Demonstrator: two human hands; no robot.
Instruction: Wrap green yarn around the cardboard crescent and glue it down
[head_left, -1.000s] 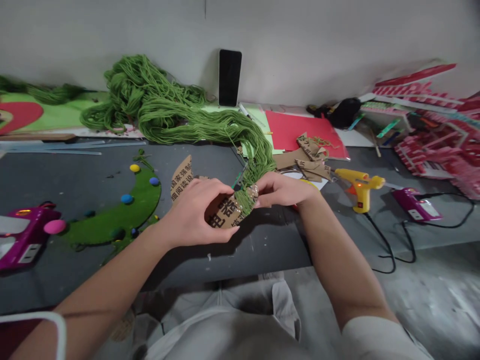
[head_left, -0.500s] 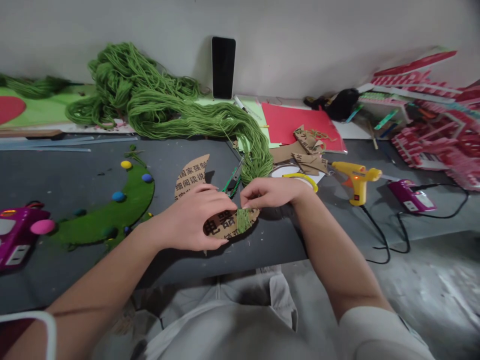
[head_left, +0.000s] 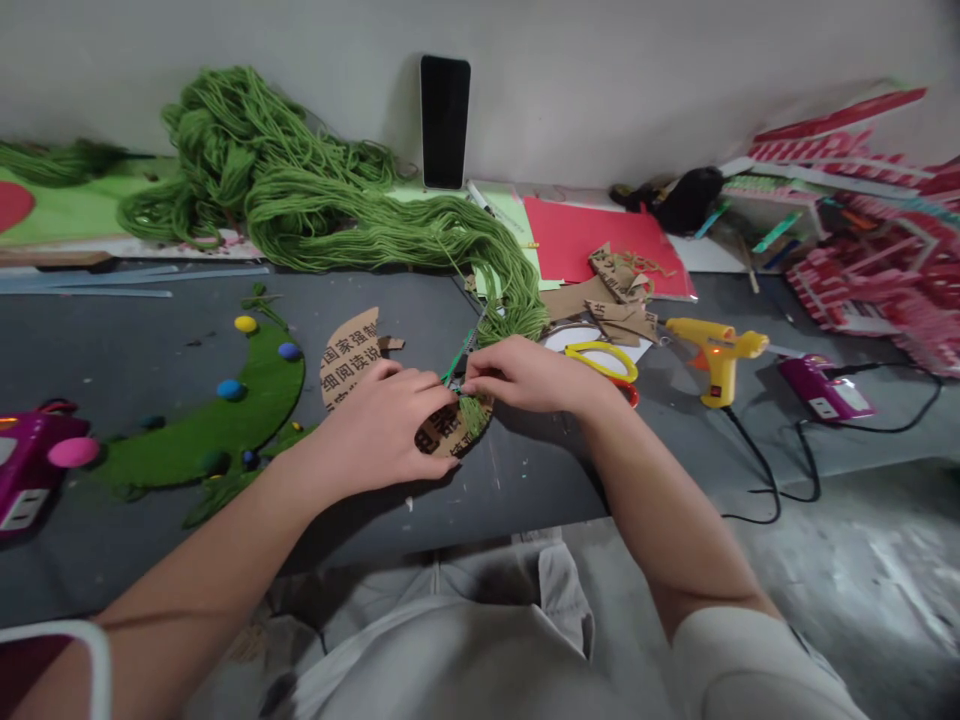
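Grey tabletop (head_left: 525, 480) — both hands, left hand (head_left: 382, 435) and right hand (head_left: 525, 375), fingertips pinched over yarn-wrapped cardboard crescent (head_left: 450, 432).

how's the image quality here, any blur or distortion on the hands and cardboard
Head view: both hands, left and right, and the cardboard are fairly sharp under soft, even light with faint shadows; the red stacks at the right edge look smeared and stretched.

Bare forearms, no watch or rings visible. Left hand (head_left: 382, 430) and right hand (head_left: 529, 375) ungloved. Short pale beige sleeve (head_left: 750, 665) on right upper arm. Dark red left sleeve (head_left: 45, 675) with white edge band. Light grey-beige trousers (head_left: 450, 640), creased at lap.
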